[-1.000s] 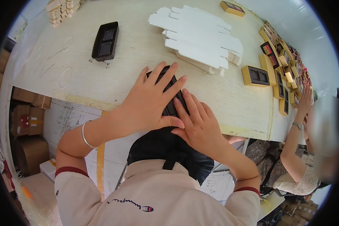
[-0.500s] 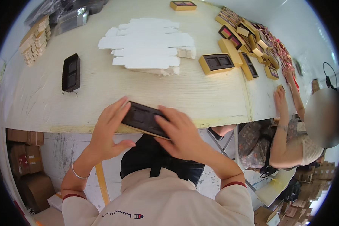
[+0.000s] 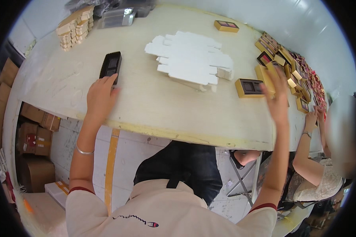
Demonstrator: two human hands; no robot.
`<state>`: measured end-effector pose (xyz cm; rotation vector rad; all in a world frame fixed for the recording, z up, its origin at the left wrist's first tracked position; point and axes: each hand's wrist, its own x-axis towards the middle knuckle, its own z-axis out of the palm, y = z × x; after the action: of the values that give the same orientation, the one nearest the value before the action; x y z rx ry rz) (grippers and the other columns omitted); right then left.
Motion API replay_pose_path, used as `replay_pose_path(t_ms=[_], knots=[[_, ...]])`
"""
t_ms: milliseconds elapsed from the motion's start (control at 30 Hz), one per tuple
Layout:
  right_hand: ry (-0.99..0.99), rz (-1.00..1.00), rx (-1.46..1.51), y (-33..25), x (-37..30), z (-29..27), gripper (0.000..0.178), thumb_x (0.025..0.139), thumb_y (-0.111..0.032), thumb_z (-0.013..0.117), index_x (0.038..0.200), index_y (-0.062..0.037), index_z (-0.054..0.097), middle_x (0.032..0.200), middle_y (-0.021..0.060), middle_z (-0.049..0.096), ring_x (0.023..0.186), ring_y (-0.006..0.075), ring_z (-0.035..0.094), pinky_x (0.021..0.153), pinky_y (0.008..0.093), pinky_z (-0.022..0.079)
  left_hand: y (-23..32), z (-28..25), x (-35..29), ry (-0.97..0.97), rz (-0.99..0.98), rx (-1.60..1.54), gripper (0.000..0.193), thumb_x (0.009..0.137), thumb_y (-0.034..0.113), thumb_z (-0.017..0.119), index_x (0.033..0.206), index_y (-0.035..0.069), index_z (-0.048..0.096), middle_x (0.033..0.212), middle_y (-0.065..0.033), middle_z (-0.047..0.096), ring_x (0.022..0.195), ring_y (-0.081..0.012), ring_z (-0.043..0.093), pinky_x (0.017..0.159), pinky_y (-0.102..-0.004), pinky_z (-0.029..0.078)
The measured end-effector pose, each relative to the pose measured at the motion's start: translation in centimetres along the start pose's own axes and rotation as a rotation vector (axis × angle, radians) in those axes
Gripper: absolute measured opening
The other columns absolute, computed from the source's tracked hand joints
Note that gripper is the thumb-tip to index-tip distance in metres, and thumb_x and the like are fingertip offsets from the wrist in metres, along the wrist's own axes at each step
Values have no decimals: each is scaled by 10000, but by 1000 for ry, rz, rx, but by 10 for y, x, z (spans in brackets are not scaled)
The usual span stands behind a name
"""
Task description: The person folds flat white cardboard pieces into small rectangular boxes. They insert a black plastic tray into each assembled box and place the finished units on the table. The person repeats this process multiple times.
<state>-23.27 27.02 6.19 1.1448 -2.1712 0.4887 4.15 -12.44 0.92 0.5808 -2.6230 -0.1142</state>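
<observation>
My left hand (image 3: 101, 96) reaches over the table's left side, its fingertips at the near end of a black plastic tray (image 3: 111, 61) with moulded recesses. Its fingers are stretched out and the thumb stands apart. On the right, my right hand (image 3: 277, 96) is raised over the gold boxes, fingers spread and smeared by motion, with nothing seen in it. Beside it lies a gold box with a black insert (image 3: 250, 87), and a plain gold box side (image 3: 266, 75) shows partly behind the fingers. The hand hides part of this group.
A stack of flat white cartons (image 3: 190, 55) lies mid-table. Folded card pieces (image 3: 75, 29) and clear plastic cases (image 3: 116, 19) stand far left. A single gold box (image 3: 226, 26) lies at the back. Several gold boxes (image 3: 300, 79) are heaped at right, near a co-worker's hands (image 3: 311, 118).
The black-insert box held in both hands at the table's front edge has left them. My left hand moved to the black tray, my right to the gold boxes. The view swung left.
</observation>
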Motion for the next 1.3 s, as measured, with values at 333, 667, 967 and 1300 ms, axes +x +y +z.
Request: replay_pose_path(t_ms=[333, 667, 967, 1300], knots=[[-178, -232, 199, -121, 24, 86, 357, 770, -143, 729, 1090, -32, 615, 1251, 167, 561, 1173, 342, 514, 996, 449, 414, -8, -2, 8, 70, -9, -28, 115, 812, 76, 678, 858, -19, 633, 852, -129, 622, 783, -322, 585, 693, -386, 464], [-640, -9, 544, -95, 59, 72, 205, 831, -81, 631, 1010, 20, 624, 932, 192, 649, 875, 347, 613, 808, 404, 493, 14, -8, 17, 240, 156, -97, 158, 786, 119, 723, 890, 31, 643, 1015, -79, 621, 979, -294, 545, 873, -393, 427], [269, -570, 139, -124, 31, 20, 218, 655, 2, 595, 873, 1, 592, 718, 79, 536, 724, 243, 580, 646, 323, 489, 94, -46, -7, 383, 485, -284, 402, 778, 158, 748, 1150, 72, 623, 1238, -119, 560, 1164, -310, 511, 1005, -418, 397], [-212, 48, 653, -147, -112, -3, 277, 730, -21, 674, 988, -13, 575, 783, 86, 588, 667, 291, 570, 582, 360, 461, 137, 2, -67, -230, 399, -836, 289, 780, 67, 728, 1061, 80, 659, 770, -51, 625, 609, -229, 557, 580, -304, 455]])
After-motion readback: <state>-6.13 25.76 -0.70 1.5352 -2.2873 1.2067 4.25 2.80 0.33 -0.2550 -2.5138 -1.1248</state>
